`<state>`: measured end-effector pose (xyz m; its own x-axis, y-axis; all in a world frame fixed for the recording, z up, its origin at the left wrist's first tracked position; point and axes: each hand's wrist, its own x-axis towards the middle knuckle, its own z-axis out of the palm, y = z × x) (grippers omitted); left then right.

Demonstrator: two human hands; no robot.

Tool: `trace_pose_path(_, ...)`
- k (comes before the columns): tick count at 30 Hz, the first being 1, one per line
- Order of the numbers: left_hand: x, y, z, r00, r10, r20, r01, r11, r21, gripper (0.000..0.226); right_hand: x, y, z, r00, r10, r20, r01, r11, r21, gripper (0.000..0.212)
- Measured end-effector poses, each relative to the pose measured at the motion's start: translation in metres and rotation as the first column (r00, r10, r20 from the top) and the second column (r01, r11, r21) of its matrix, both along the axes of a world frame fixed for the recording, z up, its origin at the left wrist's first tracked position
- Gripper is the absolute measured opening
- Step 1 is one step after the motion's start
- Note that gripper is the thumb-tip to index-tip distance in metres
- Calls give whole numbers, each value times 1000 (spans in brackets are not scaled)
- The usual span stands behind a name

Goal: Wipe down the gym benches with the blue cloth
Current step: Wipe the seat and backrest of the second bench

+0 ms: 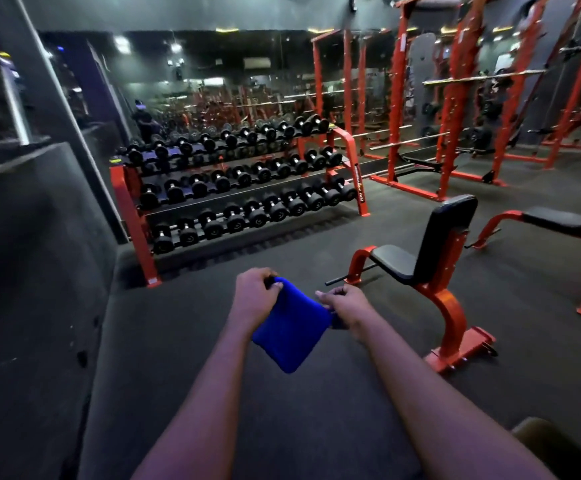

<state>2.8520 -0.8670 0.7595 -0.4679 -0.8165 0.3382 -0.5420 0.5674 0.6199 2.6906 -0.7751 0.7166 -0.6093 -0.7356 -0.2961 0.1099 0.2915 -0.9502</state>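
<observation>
Dark rubber floor (178, 323) runs across this dim gym toward a wall mirror (213, 81). Against the mirror stands a red-framed dumbbell rack (133, 216), its three tiers filled with black dumbbells. Off to the right rise red power racks (451, 98) with bars laid across them.

From the head view, two bare forearms reach forward over the floor. The left hand (252, 292) grips the top corner of the blue cloth (289, 327), fingers curled round it. The right hand (342, 303) pinches the cloth's right edge between thumb and fingers. The cloth hangs folded between the two hands, held in the air and touching nothing else.

Just beyond and to the right of the hands stands an upright bench (396, 263) with a black seat, a black back pad and a red frame. It stands apart from the cloth. A second bench (555, 218), black pad on red legs, stands farther right at the picture's edge.
</observation>
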Motion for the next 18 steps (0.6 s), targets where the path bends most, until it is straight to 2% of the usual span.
trace_pose_path(2,-12,-42,-1,996,83,9,-83,996,20,12,-9,-46,6,990,100,99,-117,977,177,35)
trace_pose_path(4,-23,-81,0,990,136,37,-137,990,40,10,-17,-90,11,956,240,169,-285,894,346,46)
trace_pose_path(5,-29,-102,0,987,155,44,-156,987,42,11,-22,-113,11,938,295,182,-343,864,370,46)
trace_pose_path(7,-35,-137,1,983,176,41,-178,983,41,12,-26,-152,11,934,328,140,-356,882,310,34)
trace_pose_path(10,-40,-190,0,978,202,49,-204,978,50,15,-34,-214,0,972,235,-20,-229,962,151,9)
trace_pose_path(15,-49,-290,-15,981,192,-39,-190,980,58,29,-58,-306,0,984,174,29,-171,982,-84,20)
trace_pose_path(18,-59,-357,-24,988,151,-28,-149,986,72,30,-75,-363,2,965,251,-69,-256,963,-78,22)
